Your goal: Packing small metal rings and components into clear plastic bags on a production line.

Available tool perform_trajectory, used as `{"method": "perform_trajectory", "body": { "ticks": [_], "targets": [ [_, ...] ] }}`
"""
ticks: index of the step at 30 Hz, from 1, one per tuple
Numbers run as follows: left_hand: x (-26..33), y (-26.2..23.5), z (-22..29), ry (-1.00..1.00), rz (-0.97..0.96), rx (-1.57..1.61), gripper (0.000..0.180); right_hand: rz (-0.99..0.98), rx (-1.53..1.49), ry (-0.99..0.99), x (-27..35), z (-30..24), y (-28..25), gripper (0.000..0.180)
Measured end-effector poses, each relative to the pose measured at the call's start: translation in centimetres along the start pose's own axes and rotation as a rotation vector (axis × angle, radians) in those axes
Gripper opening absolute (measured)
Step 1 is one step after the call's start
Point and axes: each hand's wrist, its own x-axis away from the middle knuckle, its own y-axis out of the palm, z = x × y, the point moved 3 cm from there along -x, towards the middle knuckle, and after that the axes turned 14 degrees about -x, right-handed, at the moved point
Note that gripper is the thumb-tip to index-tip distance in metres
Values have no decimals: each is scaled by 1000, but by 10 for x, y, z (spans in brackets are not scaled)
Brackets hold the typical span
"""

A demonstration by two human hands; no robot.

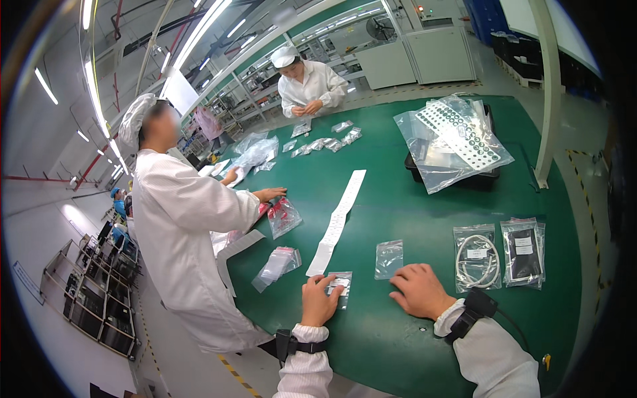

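My left hand (319,302) lies on a small clear zip bag (344,300) near the table's front edge, thumb and fingertips pressed to its white label. Further right, my right hand (422,290) rests on the green tabletop with its fingers bent and a little apart, holding nothing visible. Just beyond its fingertips lies another flat clear zip bag (389,255). A long white strip of labels (338,222) stretches away from my left hand across the table. To the left of that hand is a small stack of clear bags (279,264).
Right of my right hand lie a bagged white cable (478,259) and bagged black items (523,255). A black bin (458,178) holds large plastic bags and a sticker sheet (458,136). At left, a co-worker (192,225) handles red-marked bags (284,217); another person (310,89) works opposite.
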Motion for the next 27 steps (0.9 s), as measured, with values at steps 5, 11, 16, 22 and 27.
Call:
{"method": "perform_trajectory", "body": {
  "ticks": [5, 11, 16, 22, 27],
  "targets": [
    [3, -2, -9, -108, -33, -127, 44, -186, 48, -111, -13, -13, 24, 48],
    [21, -19, -6, -25, -251, -159, 49, -72, -95, -17, -19, -7, 21, 36],
    [52, -40, 15, 170, -224, -19, 37, -66, -69, -27, -26, -12, 26, 32],
    [52, -54, 53, 342, -500, 335, 13, -147, -49, -226, -44, -13, 58, 35],
    [34, -61, 59, 320, -462, 401, 16, -42, -229, 26, -42, -13, 38, 26]
  ]
}}
